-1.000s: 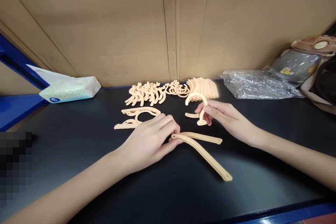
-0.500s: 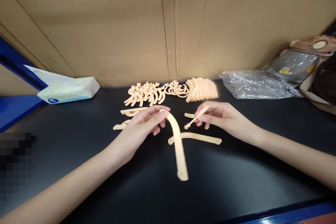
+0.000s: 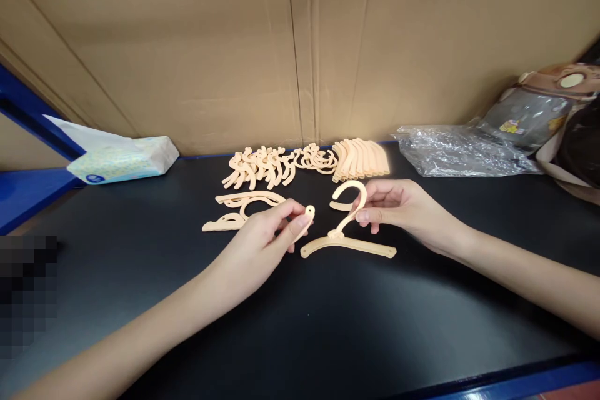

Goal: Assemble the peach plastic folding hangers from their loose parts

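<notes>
My left hand (image 3: 262,244) is closed on a peach plastic hanger arm (image 3: 305,217); only its round end with a hole shows past my fingertips. My right hand (image 3: 400,209) pinches a peach hook piece (image 3: 349,200) by its stem, upright, with its lower end touching the middle of a curved hanger bar (image 3: 349,245) that lies on the black tabletop (image 3: 328,325). A short peach piece (image 3: 338,205) lies just behind the hook.
Rows of peach hanger parts (image 3: 281,165) and stacked curved bars (image 3: 360,159) line the back by the cardboard wall. More flat parts (image 3: 239,206) lie left of my left hand. A tissue pack (image 3: 117,159) sits far left, a clear plastic bag (image 3: 459,153) and a grey bag far right.
My left hand turned the arm it holds, so its long end no longer hangs down in view. My right hand swung the hook upright and set its stem on the lying bar.
</notes>
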Demonstrator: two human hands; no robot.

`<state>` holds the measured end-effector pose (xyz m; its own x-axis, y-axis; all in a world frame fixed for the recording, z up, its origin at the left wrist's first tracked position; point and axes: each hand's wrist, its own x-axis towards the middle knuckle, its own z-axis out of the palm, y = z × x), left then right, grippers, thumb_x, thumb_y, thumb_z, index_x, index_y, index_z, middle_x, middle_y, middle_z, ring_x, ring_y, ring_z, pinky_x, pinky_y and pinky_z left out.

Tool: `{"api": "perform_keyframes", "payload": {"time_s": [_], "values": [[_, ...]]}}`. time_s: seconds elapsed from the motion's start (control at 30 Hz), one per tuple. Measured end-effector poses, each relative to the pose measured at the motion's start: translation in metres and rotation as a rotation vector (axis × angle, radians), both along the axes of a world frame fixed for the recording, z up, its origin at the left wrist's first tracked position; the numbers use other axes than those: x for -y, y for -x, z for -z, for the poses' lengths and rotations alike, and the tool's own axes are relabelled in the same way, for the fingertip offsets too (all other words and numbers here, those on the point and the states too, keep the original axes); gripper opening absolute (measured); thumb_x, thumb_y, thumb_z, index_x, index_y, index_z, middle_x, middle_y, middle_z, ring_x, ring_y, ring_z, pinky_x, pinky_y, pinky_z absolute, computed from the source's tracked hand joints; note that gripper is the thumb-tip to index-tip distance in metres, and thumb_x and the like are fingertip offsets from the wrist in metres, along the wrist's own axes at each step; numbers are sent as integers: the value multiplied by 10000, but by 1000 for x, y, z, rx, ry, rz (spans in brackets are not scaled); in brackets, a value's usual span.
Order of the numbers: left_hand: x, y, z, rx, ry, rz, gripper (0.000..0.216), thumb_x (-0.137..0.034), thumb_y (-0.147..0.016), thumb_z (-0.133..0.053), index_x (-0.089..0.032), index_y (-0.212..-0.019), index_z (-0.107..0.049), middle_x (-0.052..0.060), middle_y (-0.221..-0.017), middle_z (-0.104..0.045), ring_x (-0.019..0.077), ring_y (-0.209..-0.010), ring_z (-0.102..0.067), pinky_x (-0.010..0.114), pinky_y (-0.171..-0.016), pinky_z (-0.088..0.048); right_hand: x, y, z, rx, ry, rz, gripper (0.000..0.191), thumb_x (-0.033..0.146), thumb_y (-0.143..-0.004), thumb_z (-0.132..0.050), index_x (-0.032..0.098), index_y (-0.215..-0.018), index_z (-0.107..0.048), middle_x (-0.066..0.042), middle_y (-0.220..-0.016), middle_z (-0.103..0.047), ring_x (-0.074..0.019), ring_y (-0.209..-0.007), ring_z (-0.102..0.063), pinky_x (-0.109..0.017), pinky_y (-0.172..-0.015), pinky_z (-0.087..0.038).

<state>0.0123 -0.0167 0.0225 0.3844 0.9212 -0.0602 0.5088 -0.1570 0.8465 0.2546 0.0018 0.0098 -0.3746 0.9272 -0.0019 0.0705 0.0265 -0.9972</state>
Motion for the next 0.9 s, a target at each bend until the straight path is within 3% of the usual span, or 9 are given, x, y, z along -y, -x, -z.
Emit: {"api": "perform_keyframes", "payload": {"time_s": [0.1, 0.2, 0.4, 0.73, 0.9], "values": [[3, 0, 5, -159, -145, 28, 336, -491, -982, -415, -213, -847, -548, -49, -745, -575, 106, -651, -528, 245, -619, -392, -1, -1, 1, -4, -2, 1, 198, 323, -684, -818, 173, -735, -699, -4, -752, -700, -92, -644, -607, -212, -566, -500], [4, -1, 9, -212, -115, 26, 337, -504, -984, -396, -224, -872, -545, -55, -777, -609, 106, -624, -534, 254, -611, -398, -2, -1, 2, -2, 6, 10, 200, 335, -672, -822, 173, -728, -718, -21, -783, -715, -92, -632, -599, -227, -576, -502], [6, -2, 7, -106, -37, 70, 343, -509, -978, -403, -221, -882, -563, -41, -884, -668, 104, -643, -556, 248, -637, -440, -3, -2, 3, 14, 28, 11, 206, 349, -666, -824, 178, -727, -728, -15, -757, -706, -90, -610, -586, -236, -582, -501], [2, -5, 9, -38, -61, 84, 289, -449, -923, -486, -206, -993, -627, -6, -791, -606, 115, -622, -530, 218, -568, -456, -4, -3, 2, 13, 19, -22, 178, 339, -707, -798, 179, -710, -720, -10, -752, -698, -113, -694, -634, -230, -621, -513], [2, -3, 12, -98, -120, 63, 295, -448, -940, -464, -211, -1012, -624, 3, -805, -598, 121, -645, -522, 201, -526, -410, -4, -2, 5, -40, 34, 39, 194, 337, -699, -809, 184, -781, -721, -12, -778, -719, -116, -695, -655, -236, -642, -527]]}}
